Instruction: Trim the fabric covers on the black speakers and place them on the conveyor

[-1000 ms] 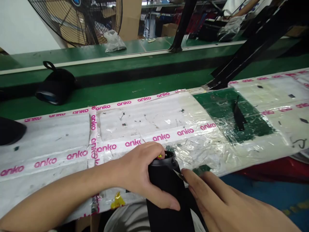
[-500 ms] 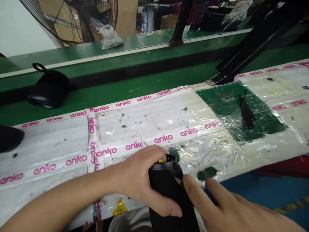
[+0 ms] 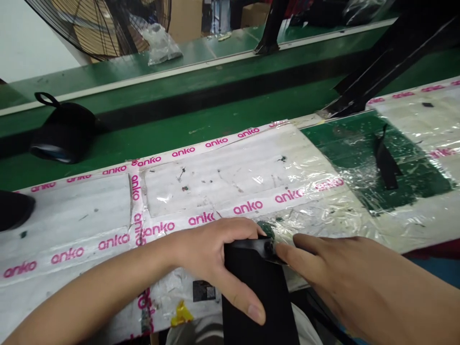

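Observation:
A black fabric-covered object (image 3: 257, 292) stands at the bottom middle, over my lap, its dark plastic end facing up. My left hand (image 3: 226, 268) is wrapped round its upper part, thumb along the near face and fingers over the top end. At the top right edge of that end, my right hand (image 3: 334, 268) has its fingers pressed together. Whatever those fingers may hold is hidden behind them.
A round black speaker with a loop (image 3: 64, 129) lies on the green surface at the left. A black object (image 3: 14, 210) sits at the left edge. Further right are a black strip (image 3: 387, 163) and a slanted black post (image 3: 381, 62). A fan (image 3: 104, 24) stands behind.
The top end of the black object has tipped, so its opening no longer shows. My right hand has moved up and closer to its top edge; the blue item near it is out of sight.

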### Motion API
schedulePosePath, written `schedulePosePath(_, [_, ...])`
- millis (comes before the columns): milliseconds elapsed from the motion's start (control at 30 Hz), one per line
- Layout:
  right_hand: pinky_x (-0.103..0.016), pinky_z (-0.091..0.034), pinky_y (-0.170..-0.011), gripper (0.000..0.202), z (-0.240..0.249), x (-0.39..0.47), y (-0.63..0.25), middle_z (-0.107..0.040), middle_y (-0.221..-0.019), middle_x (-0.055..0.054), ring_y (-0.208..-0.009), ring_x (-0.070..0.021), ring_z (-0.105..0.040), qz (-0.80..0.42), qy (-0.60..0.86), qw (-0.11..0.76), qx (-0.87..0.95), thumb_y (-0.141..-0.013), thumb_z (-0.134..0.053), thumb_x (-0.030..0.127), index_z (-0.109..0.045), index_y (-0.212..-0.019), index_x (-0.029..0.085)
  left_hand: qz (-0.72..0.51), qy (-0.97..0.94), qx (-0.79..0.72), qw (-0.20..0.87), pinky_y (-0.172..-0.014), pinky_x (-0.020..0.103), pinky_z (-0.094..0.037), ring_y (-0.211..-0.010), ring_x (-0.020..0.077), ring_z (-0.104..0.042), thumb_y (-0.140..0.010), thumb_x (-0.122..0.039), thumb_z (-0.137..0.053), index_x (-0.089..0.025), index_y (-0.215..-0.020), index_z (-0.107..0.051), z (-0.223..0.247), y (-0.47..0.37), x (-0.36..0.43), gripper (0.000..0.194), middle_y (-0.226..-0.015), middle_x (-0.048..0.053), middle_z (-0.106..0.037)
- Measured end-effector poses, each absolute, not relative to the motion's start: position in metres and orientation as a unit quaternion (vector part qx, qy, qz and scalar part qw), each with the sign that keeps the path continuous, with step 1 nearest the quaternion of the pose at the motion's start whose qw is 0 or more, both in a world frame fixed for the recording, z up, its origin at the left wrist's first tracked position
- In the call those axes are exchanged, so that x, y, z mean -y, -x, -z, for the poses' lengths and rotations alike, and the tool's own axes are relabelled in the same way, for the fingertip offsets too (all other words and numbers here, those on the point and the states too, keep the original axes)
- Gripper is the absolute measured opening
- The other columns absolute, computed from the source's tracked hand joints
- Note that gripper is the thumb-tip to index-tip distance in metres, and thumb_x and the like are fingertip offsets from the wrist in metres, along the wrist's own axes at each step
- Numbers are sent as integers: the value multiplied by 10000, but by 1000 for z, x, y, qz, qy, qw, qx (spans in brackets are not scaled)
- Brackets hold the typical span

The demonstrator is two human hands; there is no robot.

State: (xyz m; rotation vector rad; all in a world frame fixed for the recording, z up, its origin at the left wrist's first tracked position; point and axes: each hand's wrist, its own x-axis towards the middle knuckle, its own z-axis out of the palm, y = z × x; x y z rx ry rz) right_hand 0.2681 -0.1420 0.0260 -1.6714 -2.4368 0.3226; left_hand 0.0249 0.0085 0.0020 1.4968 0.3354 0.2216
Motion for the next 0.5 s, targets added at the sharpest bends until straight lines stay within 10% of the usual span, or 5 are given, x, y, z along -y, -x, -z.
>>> schedulePosePath(500, [-348, -390, -494, 526, -32, 147, -273, -729, -819, -43, -619, -259, -629, -109, 554, 73, 822, -916, -792, 397, -682, -1427, 334, -98, -672, -159, 716, -971, 358, -626, -1065, 268, -759, -543, -568, -1115, -253, -1003, -753, 12, -20, -11, 664, -1169, 37, -799])
